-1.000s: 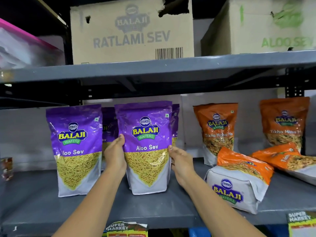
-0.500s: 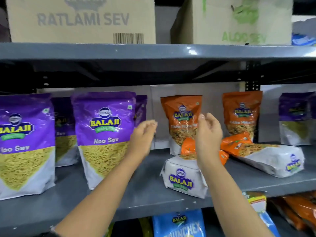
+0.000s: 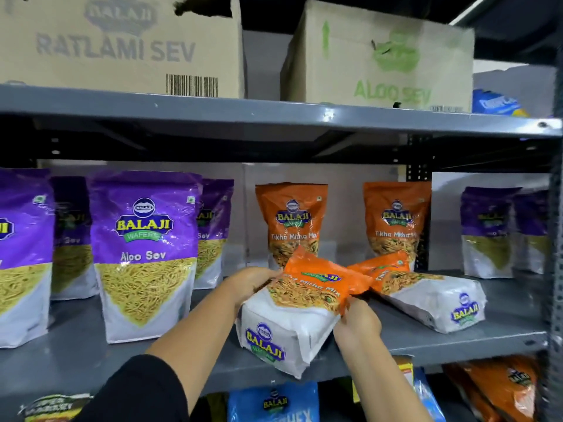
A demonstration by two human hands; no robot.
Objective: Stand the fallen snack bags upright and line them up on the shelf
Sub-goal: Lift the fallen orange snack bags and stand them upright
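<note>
Both hands have dropped onto the fallen orange bag (image 3: 304,296), apparently gripping its sides.

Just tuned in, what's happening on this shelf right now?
A person is tidying snack bags. Both hands, left and right, grip a fallen orange bag at the shelf front, its base toward the camera. A second orange bag lies flat to its right. Two orange bags stand behind, and the purple bags on the left are upright.

Glossy plastic bag (image 3: 304,287), seemingly painted-metal shelf (image 3: 152,354)
</note>
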